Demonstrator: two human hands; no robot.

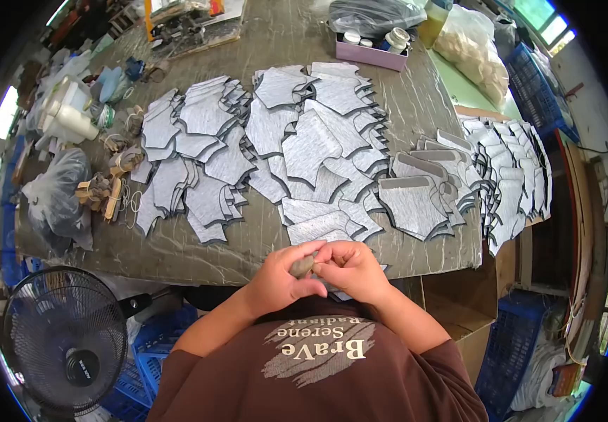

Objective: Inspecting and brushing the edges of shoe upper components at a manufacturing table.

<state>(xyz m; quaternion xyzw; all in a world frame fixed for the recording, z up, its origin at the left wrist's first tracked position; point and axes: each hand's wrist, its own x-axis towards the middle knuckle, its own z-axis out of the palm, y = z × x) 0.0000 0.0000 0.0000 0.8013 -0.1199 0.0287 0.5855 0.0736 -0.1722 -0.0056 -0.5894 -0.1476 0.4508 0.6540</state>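
Close to my body, at the table's near edge, my hands meet around a small grey-brown piece, whose kind I cannot make out. My left hand is closed around it, thumb toward me. At its right side, my right hand pinches with thumb and fingertips; whether it grips the same piece or something tiny is hidden. Just beyond my hands lie overlapping stacks of light grey cut panels with curved, dark edges. To their right, more panels show a darker grey strip along the top.
A further pile of grey panels rests off the table's right side. Wooden clips or bundles and a clear plastic bag sit at left. A pink box with bottles stands far back. A black fan is at lower left.
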